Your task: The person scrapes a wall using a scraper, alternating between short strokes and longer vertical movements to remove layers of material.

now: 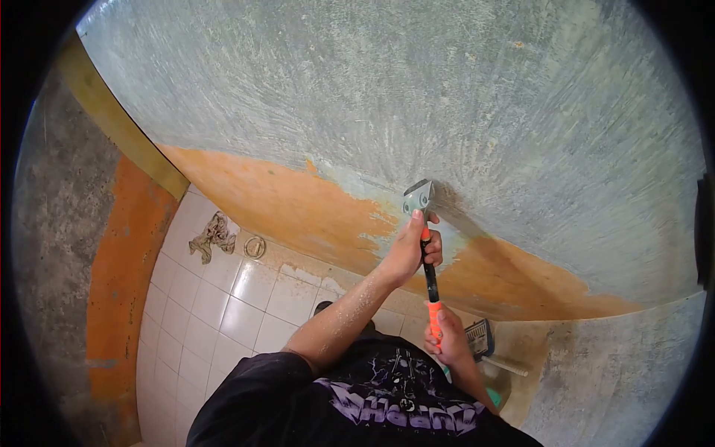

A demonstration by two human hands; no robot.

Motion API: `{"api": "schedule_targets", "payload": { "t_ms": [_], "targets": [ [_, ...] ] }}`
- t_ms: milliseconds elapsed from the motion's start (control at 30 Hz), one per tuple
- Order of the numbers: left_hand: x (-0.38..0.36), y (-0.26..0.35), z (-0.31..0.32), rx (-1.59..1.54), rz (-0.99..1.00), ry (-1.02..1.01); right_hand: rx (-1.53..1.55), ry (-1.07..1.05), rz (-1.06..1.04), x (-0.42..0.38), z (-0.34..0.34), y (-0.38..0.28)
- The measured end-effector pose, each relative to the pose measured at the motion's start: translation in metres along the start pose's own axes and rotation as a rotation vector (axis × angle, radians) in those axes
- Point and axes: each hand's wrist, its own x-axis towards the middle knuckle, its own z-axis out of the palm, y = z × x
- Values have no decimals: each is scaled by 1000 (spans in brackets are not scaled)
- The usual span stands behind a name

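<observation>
A long-handled paint scraper (431, 279) with a black shaft, orange grips and a pale metal head (418, 197) is held by both my hands. My left hand (414, 246) is closed round the upper handle just below the head, its thumb near the head's base. Lower down, my right hand (447, 339) wraps the orange end grip. The scraper's head is at the wall (387, 97), by the border between the grey scraped surface and the orange paint (290, 197). Pale dust specks my left forearm.
On the white tiled floor (246, 316) lie a crumpled rag (214, 237) and a ring-shaped roll (255, 246) near the wall's foot. A dark slotted tray-like object (479, 339) and a green item (494, 397) sit right of my body. Another wall (618, 365) stands at the right.
</observation>
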Motion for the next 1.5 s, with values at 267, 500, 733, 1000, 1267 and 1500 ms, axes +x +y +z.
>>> {"api": "schedule_targets", "payload": {
  "t_ms": [267, 500, 733, 1000, 1267, 1500],
  "targets": [
    [5, -6, 4, -76, -5, -1, -57, 28, 38, -1, -10, -14],
    [8, -10, 7, -119, 1, 6, -35, 63, -29, -10, -17, -18],
    [1, 23, -16, -71, 103, -26, -76, 30, -53, 16, 19, -25],
    [6, -3, -2, -114, 50, -5, -104, 113, -37, -6, -6, -33],
    [2, 5, -7, -115, 54, -14, -97, 108, -92, 1, -1, -23],
    [-2, 38, -41, -141, 141, 40, -156, 57, -102, 39, 41, -22]
  ]
}}
